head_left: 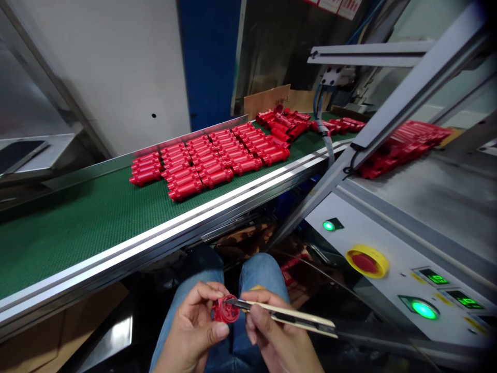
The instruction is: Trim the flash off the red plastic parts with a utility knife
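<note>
Above denim-covered knees [264, 274], a glossy red part [227, 311] with a round, rimmed, recessed face sits pinched in the left hand [197, 324]; the right hand [277, 336] grips a cream-edged cutter [306, 320], blade [235, 302] at that face. Beyond the metal rail [155, 234], ridged red cylinders [213, 161] lie in rows on textured green belting [77, 223].

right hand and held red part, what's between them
In the head view, the knife blade spans from the right hand to the held red part.

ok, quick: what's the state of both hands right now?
Left hand: closed, holding a small red part by its sides.
Right hand: closed, holding a utility knife, blade at the part's round end.
</note>
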Action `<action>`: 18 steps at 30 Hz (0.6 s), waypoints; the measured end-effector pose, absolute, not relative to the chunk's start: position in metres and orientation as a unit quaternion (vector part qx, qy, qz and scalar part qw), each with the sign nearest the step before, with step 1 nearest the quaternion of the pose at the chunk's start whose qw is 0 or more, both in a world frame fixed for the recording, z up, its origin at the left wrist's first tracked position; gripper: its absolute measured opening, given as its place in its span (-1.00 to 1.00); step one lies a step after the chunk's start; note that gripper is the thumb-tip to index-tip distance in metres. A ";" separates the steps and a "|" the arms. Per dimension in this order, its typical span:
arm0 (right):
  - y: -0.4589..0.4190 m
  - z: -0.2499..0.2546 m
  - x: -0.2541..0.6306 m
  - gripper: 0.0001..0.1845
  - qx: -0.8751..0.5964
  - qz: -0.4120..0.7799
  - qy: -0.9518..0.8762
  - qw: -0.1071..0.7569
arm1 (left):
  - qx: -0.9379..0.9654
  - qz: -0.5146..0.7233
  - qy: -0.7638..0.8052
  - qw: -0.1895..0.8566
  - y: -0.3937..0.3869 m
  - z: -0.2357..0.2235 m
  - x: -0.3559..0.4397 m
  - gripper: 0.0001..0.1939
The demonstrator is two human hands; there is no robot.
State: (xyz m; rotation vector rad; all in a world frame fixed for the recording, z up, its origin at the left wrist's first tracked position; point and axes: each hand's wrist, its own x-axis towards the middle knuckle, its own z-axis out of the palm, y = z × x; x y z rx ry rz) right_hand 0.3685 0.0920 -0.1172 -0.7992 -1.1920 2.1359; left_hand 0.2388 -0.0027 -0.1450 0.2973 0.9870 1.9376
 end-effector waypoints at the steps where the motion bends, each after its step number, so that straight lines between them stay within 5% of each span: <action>1: 0.095 -0.115 0.372 -0.73 -0.296 0.764 -0.496 0.288 | 0.117 0.785 0.399 0.460 -0.003 -0.144 0.239 -0.61; 4: 0.107 -0.105 0.384 -0.82 -0.244 0.619 -0.671 0.328 | 0.109 0.779 0.397 0.472 -0.003 -0.140 0.239 -0.62; 6: 0.114 -0.099 0.387 -0.70 -0.172 0.554 -0.743 0.333 | 0.107 0.778 0.395 0.476 -0.003 -0.138 0.239 -0.62; 10: 0.119 -0.095 0.385 -0.48 -0.087 0.523 -0.788 0.313 | 0.103 0.783 0.380 0.482 -0.002 -0.134 0.240 -0.61; 18: 0.113 -0.105 0.384 -0.50 -0.100 0.491 -0.797 0.337 | 0.095 0.775 0.378 0.498 -0.004 -0.127 0.239 -0.62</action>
